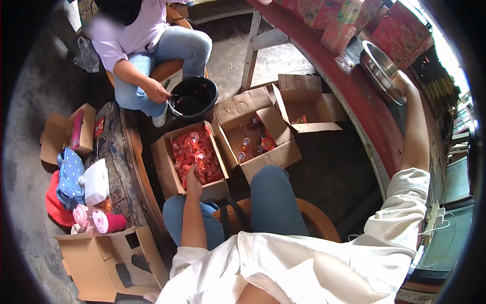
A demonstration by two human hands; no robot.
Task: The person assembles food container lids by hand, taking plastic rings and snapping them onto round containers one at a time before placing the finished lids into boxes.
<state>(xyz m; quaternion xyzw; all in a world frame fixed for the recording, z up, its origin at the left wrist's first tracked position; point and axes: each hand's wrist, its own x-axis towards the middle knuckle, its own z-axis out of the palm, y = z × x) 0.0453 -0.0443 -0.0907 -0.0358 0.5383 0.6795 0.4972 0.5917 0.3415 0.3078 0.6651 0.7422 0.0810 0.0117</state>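
Observation:
My left hand (193, 181) is closed over the near edge of a cardboard box (217, 185) full of red wrapped pieces (185, 152). It seems to grip a small clear rounded container (200, 159) with orange-red inside, though its fingers are partly hidden. Up on the red counter at the right, my right hand (402, 83) is closed on the rim of a shiny metal bowl (379, 68), which stands tilted. Beside the first box, a second cardboard box (273, 161) holds several similar clear rounded containers (246, 142).
Opposite me a seated person's hand (158, 92) is at a black bucket (193, 99). A third open box (309, 96) stands at the counter's foot. On the left are a bench (114, 162), a blue dotted bag (70, 177), pink tumblers (110, 222) and an open carton (88, 263).

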